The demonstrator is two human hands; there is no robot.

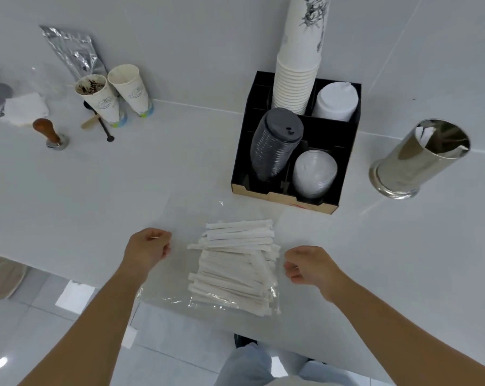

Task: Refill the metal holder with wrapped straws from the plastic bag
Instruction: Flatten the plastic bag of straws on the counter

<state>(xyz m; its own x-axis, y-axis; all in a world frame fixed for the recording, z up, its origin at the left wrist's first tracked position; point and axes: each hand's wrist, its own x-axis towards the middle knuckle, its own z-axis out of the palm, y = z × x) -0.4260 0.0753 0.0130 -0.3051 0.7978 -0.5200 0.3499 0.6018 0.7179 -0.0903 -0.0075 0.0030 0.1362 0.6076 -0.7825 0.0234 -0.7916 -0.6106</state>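
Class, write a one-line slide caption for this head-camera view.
Both hands flank a plastic bag of wrapped straws; metal holder waits right.

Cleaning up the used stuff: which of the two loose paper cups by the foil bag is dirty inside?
The left cup; brown residue coats its inside, while the right cup looks clean.

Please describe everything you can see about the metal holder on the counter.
The metal holder is a shiny, mirror-like cylinder with a wider ringed base. It stands upright on the white counter, at the right, beside the black lid organizer but apart from it. Its top is open, and only a few white wrapped straws show inside, so it looks mostly empty. Neither hand touches it.
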